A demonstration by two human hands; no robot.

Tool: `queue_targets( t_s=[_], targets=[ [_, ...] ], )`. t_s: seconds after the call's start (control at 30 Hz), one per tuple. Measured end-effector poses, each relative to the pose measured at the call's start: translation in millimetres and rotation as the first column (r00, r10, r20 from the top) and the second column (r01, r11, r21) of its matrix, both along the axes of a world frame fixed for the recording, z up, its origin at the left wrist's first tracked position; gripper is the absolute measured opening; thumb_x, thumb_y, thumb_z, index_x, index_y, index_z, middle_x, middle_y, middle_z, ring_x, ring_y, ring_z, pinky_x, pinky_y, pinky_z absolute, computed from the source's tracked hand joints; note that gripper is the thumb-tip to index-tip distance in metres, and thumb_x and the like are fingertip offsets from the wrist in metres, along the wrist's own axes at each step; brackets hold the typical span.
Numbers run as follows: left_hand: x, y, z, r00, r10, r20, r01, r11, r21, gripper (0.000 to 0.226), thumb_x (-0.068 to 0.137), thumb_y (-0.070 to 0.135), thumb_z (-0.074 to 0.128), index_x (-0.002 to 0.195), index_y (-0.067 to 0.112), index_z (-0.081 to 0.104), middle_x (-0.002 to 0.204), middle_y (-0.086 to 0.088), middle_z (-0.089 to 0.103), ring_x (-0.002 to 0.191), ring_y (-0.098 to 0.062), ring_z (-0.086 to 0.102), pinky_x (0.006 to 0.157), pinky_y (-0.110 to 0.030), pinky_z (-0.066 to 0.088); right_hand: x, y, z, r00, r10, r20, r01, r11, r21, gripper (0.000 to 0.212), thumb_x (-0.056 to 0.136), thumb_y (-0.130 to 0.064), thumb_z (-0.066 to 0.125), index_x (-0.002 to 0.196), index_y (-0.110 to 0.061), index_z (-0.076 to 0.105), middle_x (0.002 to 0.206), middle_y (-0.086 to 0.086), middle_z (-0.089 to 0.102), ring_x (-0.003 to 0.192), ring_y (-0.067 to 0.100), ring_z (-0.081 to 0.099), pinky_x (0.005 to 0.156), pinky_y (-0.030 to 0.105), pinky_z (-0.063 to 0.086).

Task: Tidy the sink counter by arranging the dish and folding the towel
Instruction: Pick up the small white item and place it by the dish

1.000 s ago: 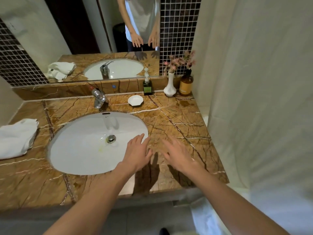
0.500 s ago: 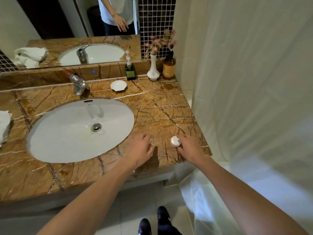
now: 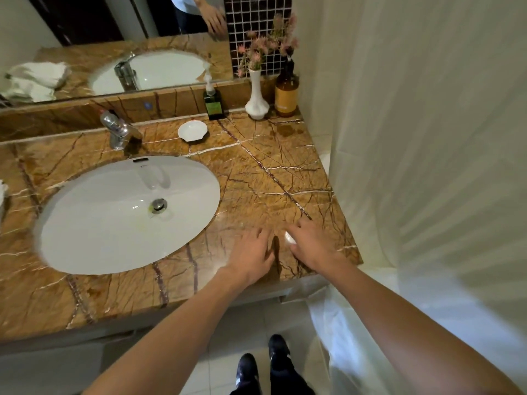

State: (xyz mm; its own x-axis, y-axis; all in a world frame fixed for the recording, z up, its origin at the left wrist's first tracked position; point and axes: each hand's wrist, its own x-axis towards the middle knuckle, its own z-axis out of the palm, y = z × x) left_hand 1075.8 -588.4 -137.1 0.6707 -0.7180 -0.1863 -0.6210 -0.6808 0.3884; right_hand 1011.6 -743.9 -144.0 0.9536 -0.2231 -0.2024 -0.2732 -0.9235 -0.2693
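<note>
Head view: dish (image 3: 192, 130) at counter (image 3: 256, 178) back, between tap (image 3: 118, 132) and soap (image 3: 213, 102). Looks glazed, light, probably chippy, so pinch rim.

Towel (image 3: 2, 195) barely peeking at left edge, soft, grab corners.

Left hand (image 3: 251, 256) flat, fingers spread.

Right hand (image 3: 309, 246) pinching small white thing (image 3: 289, 238), can't tell what.

Bathroom: sink (image 3: 85, 223), mirror (image 3: 85, 29), shower curtain (image 3: 427, 138).

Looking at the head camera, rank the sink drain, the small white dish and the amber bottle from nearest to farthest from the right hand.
From the right hand:
1. Sink drain, to its left in the basin.
2. Small white dish, farther back beside the faucet.
3. Amber bottle, at the back right corner.
</note>
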Motion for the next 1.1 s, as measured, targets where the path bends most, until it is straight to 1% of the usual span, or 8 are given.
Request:
queue_targets(
  t_s=[0.1, 0.27, 0.43, 0.6, 0.7, 0.83, 1.0, 1.1],
  targets=[
    [2.3, -9.1, -4.4, 1.0, -0.018, 0.018, 0.018, 1.0, -0.011, 0.06, 0.086, 0.03, 0.057, 0.14, 0.017, 0.035, 0.137, -0.01, 0.05, 0.125, -0.028, 0.045, 0.106, -0.046, 0.039, 0.2, -4.7, -0.3, 1.0, 0.015, 0.018, -0.016, 0.999, 0.038, 0.058, 0.087, -0.018, 0.066, 0.14, -0.027, 0.044, 0.122, 0.009, 0.055, 0.115, 0.025, 0.05, 0.094, 0.038, 0.049],
    [0.5, -25.9, -11.2, 0.997, -0.064, 0.045, 0.065, 0.997, -0.029, 0.057, 0.084, 0.026, 0.059, 0.137, 0.016, 0.04, 0.133, -0.008, 0.052, 0.122, -0.027, 0.046, 0.105, -0.042, 0.038, -5.6, -10.6, 4.1, 0.998, -0.005, 0.067, 0.0, 0.997, 0.076, 0.052, 0.088, -0.018, 0.065, 0.137, -0.022, 0.049, 0.121, 0.006, 0.057, 0.11, 0.023, 0.055, 0.09, 0.035, 0.048],
    [-5.9, -44.9, -19.1, 0.994, -0.096, 0.054, 0.098, 0.994, -0.046, 0.05, 0.085, 0.026, 0.059, 0.132, 0.015, 0.046, 0.127, -0.009, 0.052, 0.114, -0.028, 0.049, 0.096, -0.037, 0.041, -21.8, -29.9, 11.3, 0.991, -0.091, 0.099, 0.087, 0.995, 0.049, 0.047, 0.089, -0.02, 0.063, 0.134, -0.018, 0.05, 0.129, 0.008, 0.056, 0.111, 0.027, 0.055, 0.093, 0.039, 0.048],
    [-14.5, -62.0, -27.7, 0.997, -0.062, 0.04, 0.064, 0.996, -0.055, 0.05, 0.084, 0.029, 0.065, 0.129, 0.013, 0.049, 0.125, -0.011, 0.052, 0.114, -0.027, 0.048, 0.099, -0.039, 0.043, -42.3, -50.9, 12.2, 0.983, -0.16, 0.091, 0.159, 0.987, 0.018, 0.054, 0.089, -0.019, 0.062, 0.14, -0.019, 0.045, 0.127, 0.009, 0.057, 0.111, 0.028, 0.056, 0.09, 0.038, 0.049],
    [-16.2, -67.7, -30.7, 0.998, -0.035, 0.058, 0.038, 0.998, -0.049, 0.048, 0.085, 0.027, 0.065, 0.128, 0.014, 0.05, 0.124, -0.009, 0.054, 0.113, -0.026, 0.048, 0.098, -0.036, 0.042, -49.0, -57.9, 9.8, 0.98, -0.188, 0.069, 0.188, 0.982, 0.003, 0.046, 0.09, -0.019, 0.059, 0.135, -0.017, 0.05, 0.127, 0.01, 0.056, 0.111, 0.028, 0.054, 0.088, 0.038, 0.047],
    [-16.1, -71.9, -32.4, 0.998, -0.017, 0.068, 0.019, 0.999, -0.031, 0.046, 0.086, 0.025, 0.064, 0.128, 0.014, 0.049, 0.124, -0.009, 0.054, 0.114, -0.026, 0.048, 0.098, -0.035, 0.041, -51.0, -57.8, 6.0, 0.977, -0.195, 0.081, 0.195, 0.981, 0.009, 0.044, 0.089, -0.018, 0.061, 0.131, -0.017, 0.05, 0.124, 0.01, 0.056, 0.108, 0.028, 0.054, 0.084, 0.036, 0.047],
    [-17.1, -78.0, -33.0, 0.999, 0.005, 0.05, -0.005, 1.0, -0.001, 0.052, 0.084, 0.023, 0.064, 0.131, 0.011, 0.045, 0.124, -0.012, 0.053, 0.113, -0.027, 0.046, 0.099, -0.036, 0.039, -44.5, -54.7, 2.2, 0.98, -0.179, 0.088, 0.176, 0.984, 0.038, 0.05, 0.09, -0.017, 0.061, 0.138, -0.017, 0.046, 0.134, 0.008, 0.054, 0.12, 0.025, 0.05, 0.096, 0.034, 0.045],
    [-16.7, -80.8, -34.2, 0.999, 0.015, 0.048, -0.015, 1.0, 0.015, 0.056, 0.081, 0.026, 0.067, 0.13, 0.01, 0.044, 0.121, -0.011, 0.054, 0.111, -0.026, 0.047, 0.099, -0.035, 0.04, -39.6, -53.4, 1.7, 0.981, -0.173, 0.091, 0.17, 0.985, 0.043, 0.054, 0.09, -0.018, 0.062, 0.141, -0.018, 0.043, 0.133, 0.009, 0.054, 0.12, 0.025, 0.049, 0.097, 0.035, 0.046]
  ],
)
